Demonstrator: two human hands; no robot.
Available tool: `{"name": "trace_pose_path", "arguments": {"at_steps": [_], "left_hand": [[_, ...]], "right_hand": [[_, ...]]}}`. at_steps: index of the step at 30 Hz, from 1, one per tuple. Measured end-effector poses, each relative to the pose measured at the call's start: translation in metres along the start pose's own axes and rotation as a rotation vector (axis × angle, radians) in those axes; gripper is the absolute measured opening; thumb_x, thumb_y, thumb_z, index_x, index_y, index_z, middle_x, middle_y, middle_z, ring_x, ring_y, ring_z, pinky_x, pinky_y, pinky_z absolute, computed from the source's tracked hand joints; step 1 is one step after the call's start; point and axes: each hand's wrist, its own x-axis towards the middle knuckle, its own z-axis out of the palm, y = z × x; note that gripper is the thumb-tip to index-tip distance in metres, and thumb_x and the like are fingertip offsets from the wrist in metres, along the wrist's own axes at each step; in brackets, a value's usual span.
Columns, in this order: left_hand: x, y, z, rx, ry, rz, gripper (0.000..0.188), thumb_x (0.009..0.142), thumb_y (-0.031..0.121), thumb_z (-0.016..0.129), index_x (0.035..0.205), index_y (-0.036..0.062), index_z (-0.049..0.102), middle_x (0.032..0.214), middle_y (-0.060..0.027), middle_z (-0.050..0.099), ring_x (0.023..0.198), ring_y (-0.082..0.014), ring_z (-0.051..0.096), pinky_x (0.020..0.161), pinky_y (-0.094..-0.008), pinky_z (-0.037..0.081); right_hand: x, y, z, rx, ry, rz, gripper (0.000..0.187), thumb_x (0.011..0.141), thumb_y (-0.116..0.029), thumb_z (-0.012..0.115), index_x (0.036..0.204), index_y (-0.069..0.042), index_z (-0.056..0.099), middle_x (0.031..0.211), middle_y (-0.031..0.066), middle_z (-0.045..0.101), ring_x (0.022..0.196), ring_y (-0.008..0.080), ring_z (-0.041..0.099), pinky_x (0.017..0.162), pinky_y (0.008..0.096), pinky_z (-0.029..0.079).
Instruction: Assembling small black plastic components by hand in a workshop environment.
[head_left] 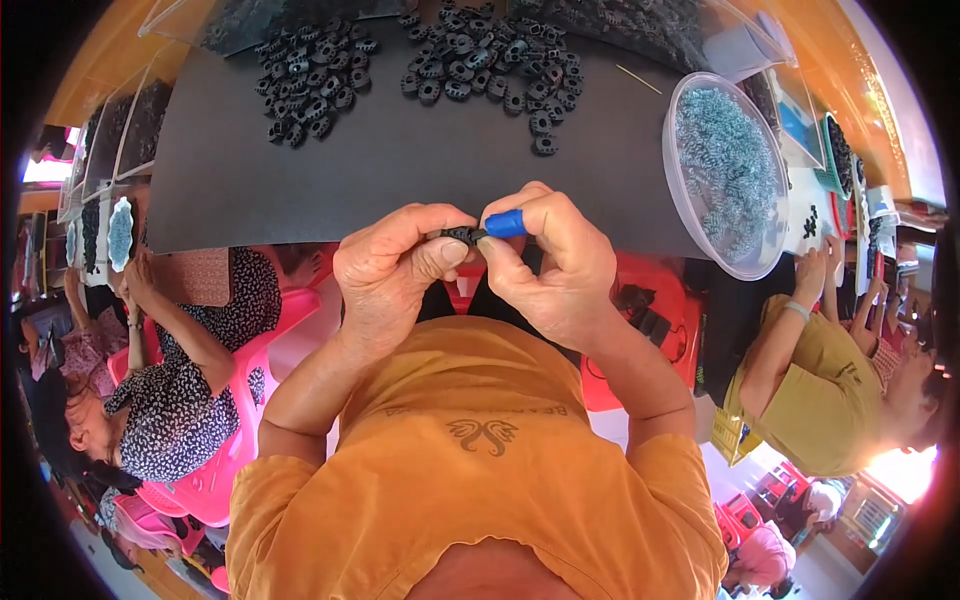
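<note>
My left hand (392,262) and my right hand (556,258) meet in front of my chest, near the table's front edge. Between their fingertips is a small black plastic part (461,235), pinched from both sides. A blue finger cover (505,223) is on a finger of my right hand and lies against the part's right end. Much of the part is hidden by my fingers. Farther back on the dark table mat (400,165) lie two heaps of similar black pieces, a left heap (318,75) and a right heap (490,60).
A round clear tub (728,180) of small bluish springs stands at the table's right. A thin stick (638,79) lies beside it. Clear bins (620,30) of dark parts line the back. Co-workers sit at left (190,390) and right (820,390); a red stool (650,330) is below.
</note>
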Motion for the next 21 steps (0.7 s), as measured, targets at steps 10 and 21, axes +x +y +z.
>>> {"name": "trace_pose_path", "arguments": {"at_steps": [10, 21], "left_hand": [[-0.001, 0.003, -0.003, 0.105, 0.019, 0.039, 0.015, 0.081, 0.005, 0.068, 0.093, -0.0042, 0.065, 0.077, -0.0051, 0.064, 0.061, -0.0066, 0.054, 0.053, -0.0197, 0.045], [0.001, 0.007, -0.002, -0.012, -0.045, -0.094, 0.013, 0.084, 0.004, 0.065, 0.093, -0.0059, 0.064, 0.075, -0.0061, 0.062, 0.06, -0.0087, 0.055, 0.052, -0.0215, 0.046]], "right_hand": [[0.001, 0.006, -0.001, -0.027, -0.094, -0.21, 0.03, 0.069, 0.019, 0.059, 0.087, -0.003, 0.048, 0.081, 0.0093, 0.059, 0.065, 0.0154, 0.05, 0.054, 0.0266, 0.041], [-0.005, 0.002, 0.003, 0.107, 0.014, 0.078, 0.021, 0.072, 0.012, 0.063, 0.081, -0.002, 0.05, 0.072, 0.0069, 0.054, 0.057, 0.015, 0.053, 0.049, 0.0257, 0.043]]}}
